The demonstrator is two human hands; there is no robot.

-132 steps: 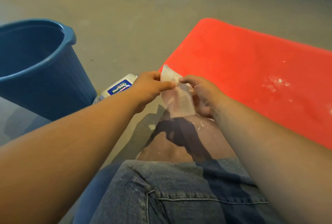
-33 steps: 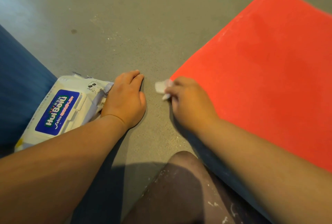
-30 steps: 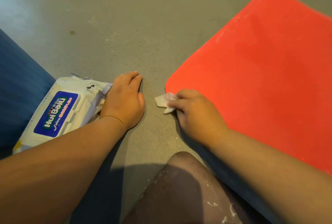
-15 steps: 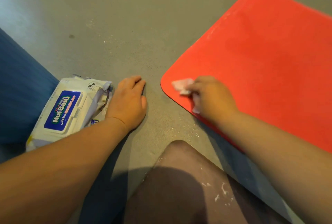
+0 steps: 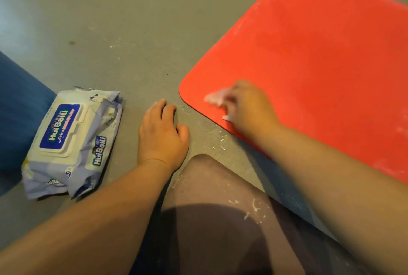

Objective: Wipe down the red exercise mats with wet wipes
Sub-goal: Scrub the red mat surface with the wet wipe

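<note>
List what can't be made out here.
Head view only.
Wet wipe: motion-blurred, mostly hidden under the right hand.
Red mat: cut off by the right edge; near side hidden by the forearm.
Blue object: only a slice at the left edge.
Wipes pack: small print unreadable.

Red mat [image 5: 320, 65]: cut off by the picture's top and right edges; the forearm hides part of its near edge.
Wet wipe [image 5: 215, 98]: blurred, near the mat's near left corner, mostly hidden under the fingers.
Right hand [image 5: 249, 109]: blurred; fingers cannot be told apart.
Blue bin [image 5: 19, 120]: only some wall shows at the left edge.
Wipes pack [image 5: 72, 142]: small print unreadable.
</note>
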